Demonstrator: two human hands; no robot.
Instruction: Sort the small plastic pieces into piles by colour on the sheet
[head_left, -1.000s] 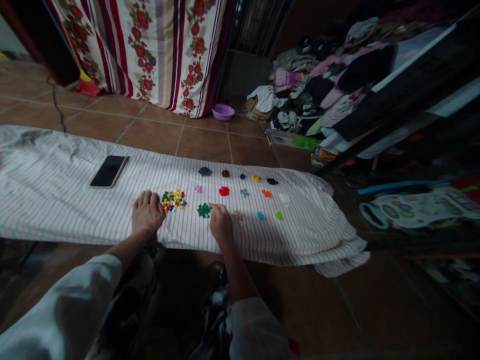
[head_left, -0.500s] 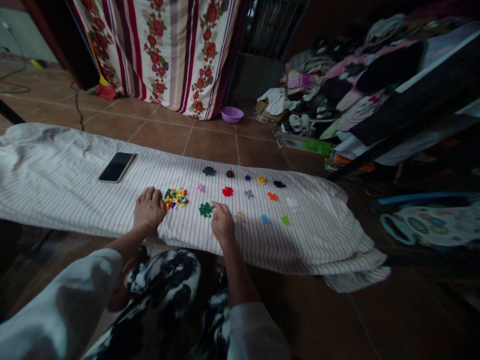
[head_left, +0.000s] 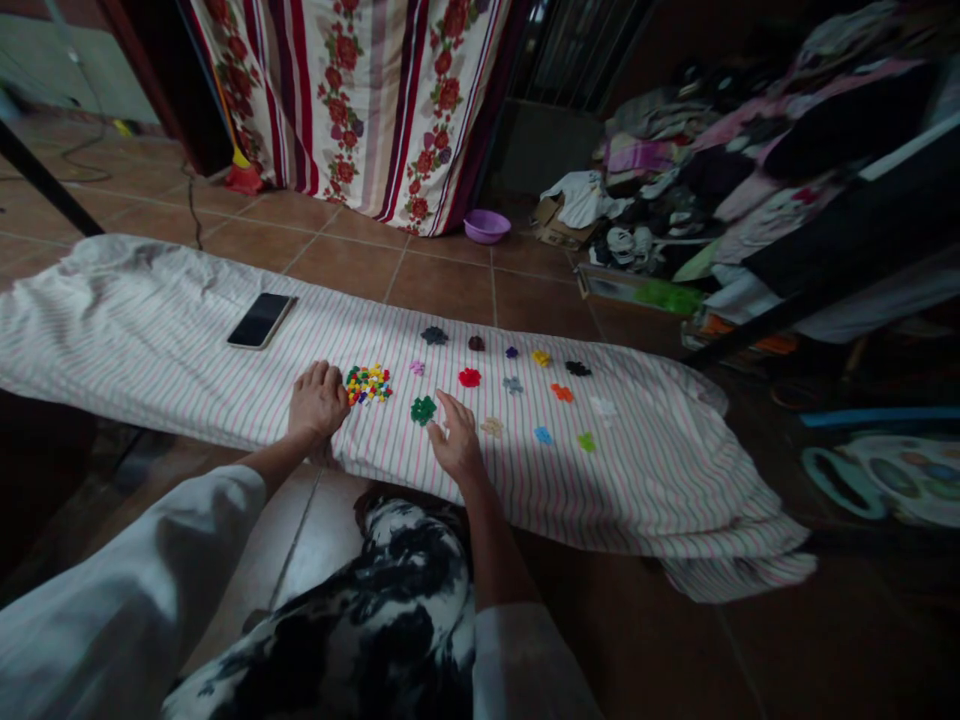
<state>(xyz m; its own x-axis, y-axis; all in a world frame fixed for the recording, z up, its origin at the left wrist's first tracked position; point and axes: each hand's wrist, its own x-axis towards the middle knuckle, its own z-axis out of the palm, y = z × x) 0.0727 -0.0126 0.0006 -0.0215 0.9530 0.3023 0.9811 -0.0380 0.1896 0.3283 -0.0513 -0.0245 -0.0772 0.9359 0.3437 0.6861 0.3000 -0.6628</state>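
Green pieces lie in a small pile point(head_left: 423, 410) on the striped cloth point(head_left: 637, 480), just beside the right hand point(head_left: 456, 437), whose thumb and forefinger stand apart with a clear gap between them and nothing visible in it. The left hand point(head_left: 318, 400) rests on the cloth at the edge of the mixed-colour pile point(head_left: 368, 384), its fingers close together and bent; whether they pinch anything cannot be told. Beyond the green pile sit the pink pile point(head_left: 417, 368) and the dark grey pile point(head_left: 434, 335), with the red pile point(head_left: 469, 377) to the right of the pink one. The beige pile point(head_left: 492, 427) is near the right hand, on its right side. The phone point(head_left: 261, 320) lies flat, farther back than the left hand and to its left, dark screen up.
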